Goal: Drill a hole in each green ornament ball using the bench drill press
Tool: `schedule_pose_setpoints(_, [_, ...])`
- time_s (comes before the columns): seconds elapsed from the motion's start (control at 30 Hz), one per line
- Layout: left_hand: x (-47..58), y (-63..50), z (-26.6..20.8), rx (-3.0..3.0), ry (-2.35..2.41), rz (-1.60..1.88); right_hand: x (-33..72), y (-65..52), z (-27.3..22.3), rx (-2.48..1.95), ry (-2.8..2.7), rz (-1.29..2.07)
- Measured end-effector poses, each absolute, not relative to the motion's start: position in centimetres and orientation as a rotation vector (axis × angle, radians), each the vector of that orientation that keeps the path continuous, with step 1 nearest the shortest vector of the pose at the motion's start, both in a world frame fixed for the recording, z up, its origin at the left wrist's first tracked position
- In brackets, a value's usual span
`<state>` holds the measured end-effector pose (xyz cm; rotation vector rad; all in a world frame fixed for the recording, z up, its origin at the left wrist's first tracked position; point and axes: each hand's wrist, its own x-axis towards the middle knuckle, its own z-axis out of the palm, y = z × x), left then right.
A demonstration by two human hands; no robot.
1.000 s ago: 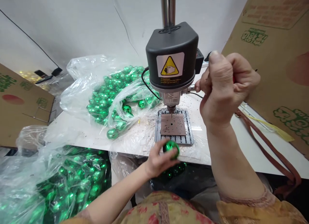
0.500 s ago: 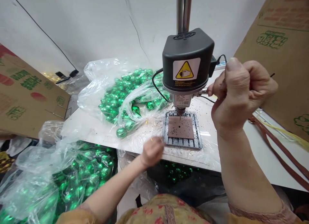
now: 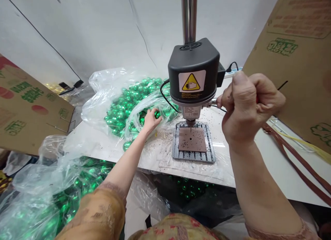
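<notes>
Left hand [image 3: 151, 121]: green ball [image 3: 157, 114] at fingertips, perhaps gripped.

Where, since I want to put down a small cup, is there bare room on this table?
On the white table, the barest patch shows between the right forearm and the brown strap. Crowded: around the left hand, by green balls and clear plastic; also the drill press base, bearing a brown plate.

A mustard sleeve [image 3: 95, 212] has brownish trim [image 3: 113, 187]; the tan top [image 3: 170, 224] bears red flowers [image 3: 195, 223].
</notes>
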<state>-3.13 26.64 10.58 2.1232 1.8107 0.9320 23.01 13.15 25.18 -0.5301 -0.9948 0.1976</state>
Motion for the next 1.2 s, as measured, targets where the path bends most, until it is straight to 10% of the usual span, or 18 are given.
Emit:
schedule_pose_setpoints(0.3, [-2.0,17.1,13.1,1.094,0.992,1.715,23.2,13.1,24.9,-0.565,-1.024,0.149])
schedule_pose_setpoints(1.2, [6.3,15.3,6.9,1.689,1.126,1.217,23.0,12.7,24.9,-0.584,-1.038,0.188])
